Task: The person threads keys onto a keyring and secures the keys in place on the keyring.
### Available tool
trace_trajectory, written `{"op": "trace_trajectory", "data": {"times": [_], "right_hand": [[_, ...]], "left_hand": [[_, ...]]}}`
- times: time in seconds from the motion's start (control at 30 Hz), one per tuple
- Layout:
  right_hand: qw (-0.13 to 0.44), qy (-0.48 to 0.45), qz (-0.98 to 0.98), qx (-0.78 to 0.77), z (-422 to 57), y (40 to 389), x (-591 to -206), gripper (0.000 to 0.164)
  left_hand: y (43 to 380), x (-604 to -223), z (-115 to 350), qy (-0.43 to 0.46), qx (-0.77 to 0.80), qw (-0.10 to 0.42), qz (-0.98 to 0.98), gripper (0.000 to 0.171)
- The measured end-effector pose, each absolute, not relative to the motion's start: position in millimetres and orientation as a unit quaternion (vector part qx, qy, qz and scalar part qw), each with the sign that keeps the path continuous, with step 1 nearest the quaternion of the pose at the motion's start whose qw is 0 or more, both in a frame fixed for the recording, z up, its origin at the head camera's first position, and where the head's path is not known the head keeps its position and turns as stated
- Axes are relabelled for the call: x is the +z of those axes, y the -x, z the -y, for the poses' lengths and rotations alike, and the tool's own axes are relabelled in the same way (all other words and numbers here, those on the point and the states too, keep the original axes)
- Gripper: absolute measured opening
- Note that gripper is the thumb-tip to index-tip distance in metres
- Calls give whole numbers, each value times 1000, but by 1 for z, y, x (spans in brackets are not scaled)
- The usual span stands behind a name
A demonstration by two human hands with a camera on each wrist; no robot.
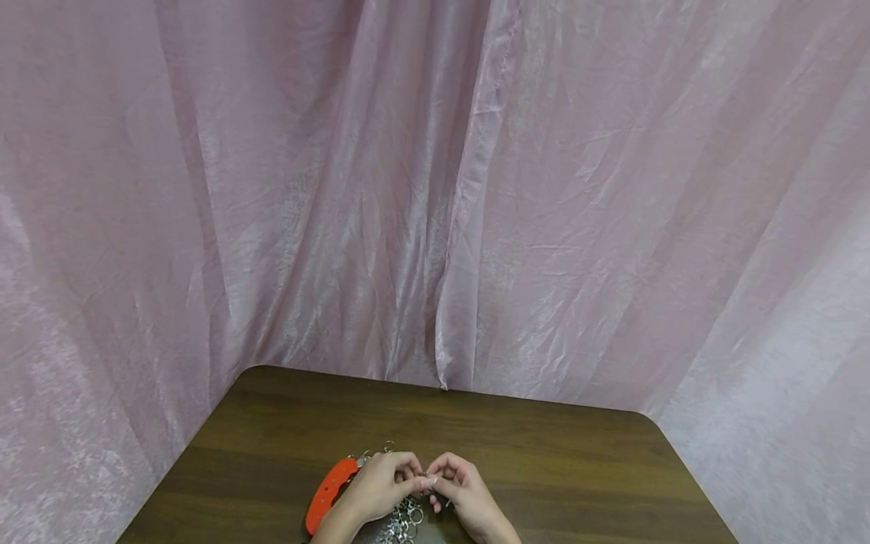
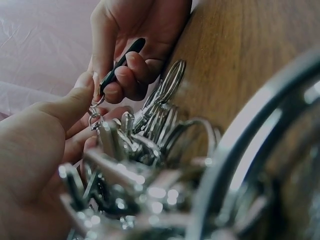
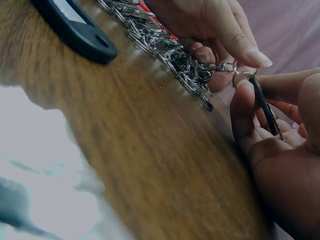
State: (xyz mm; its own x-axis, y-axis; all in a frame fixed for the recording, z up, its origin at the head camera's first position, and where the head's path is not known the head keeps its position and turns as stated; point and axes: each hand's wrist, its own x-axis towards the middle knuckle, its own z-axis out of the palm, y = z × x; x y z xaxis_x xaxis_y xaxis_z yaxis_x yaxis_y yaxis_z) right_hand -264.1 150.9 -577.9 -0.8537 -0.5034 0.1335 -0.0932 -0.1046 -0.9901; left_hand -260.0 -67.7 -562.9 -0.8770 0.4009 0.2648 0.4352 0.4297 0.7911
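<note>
Over the near part of the table, both hands meet at a small metal key ring (image 3: 246,74). My left hand (image 1: 381,487) pinches the ring between thumb and fingers, and a small metal clasp (image 3: 222,66) hangs from it. My right hand (image 1: 469,499) grips a thin black tag (image 2: 122,65) at the ring, seen nearly edge-on. Whether the tag is fully threaded on the ring is hidden by the fingertips. Beneath and beside the left hand lies a heap of silver clasps with rings (image 1: 401,523).
An orange curved handle (image 1: 326,495) lies left of the left hand. Another black tag (image 3: 82,40) with a white label rests on the wooden table (image 1: 544,453). A blurred whitish thing (image 3: 45,160) lies close to the right wrist camera. Pink curtains (image 1: 578,189) hang behind the table.
</note>
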Motion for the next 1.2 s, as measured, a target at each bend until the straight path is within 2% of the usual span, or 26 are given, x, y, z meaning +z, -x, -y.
{"op": "trace_trajectory", "data": {"times": [0.07,0.17,0.33,0.37,0.57,1.2], "right_hand": [[144,229,-647,-713,-151,264,-578,4],[143,227,-640,-720,-151,264,-578,3],[145,221,-649,-713,-151,264,-577,30],[147,220,-650,-712,-151,264,-577,30],[160,215,-654,-708,-152,265,-578,21],[150,240,-647,-708,-152,264,-578,26]], "left_hand": [[260,-563,69,256,-474,20,842,21],[259,-564,70,271,-475,22,837,21],[258,-562,71,273,-480,21,833,16],[258,-562,71,270,-480,21,835,16],[258,-562,70,263,-468,26,843,14],[257,-562,67,243,-462,31,852,20]]}}
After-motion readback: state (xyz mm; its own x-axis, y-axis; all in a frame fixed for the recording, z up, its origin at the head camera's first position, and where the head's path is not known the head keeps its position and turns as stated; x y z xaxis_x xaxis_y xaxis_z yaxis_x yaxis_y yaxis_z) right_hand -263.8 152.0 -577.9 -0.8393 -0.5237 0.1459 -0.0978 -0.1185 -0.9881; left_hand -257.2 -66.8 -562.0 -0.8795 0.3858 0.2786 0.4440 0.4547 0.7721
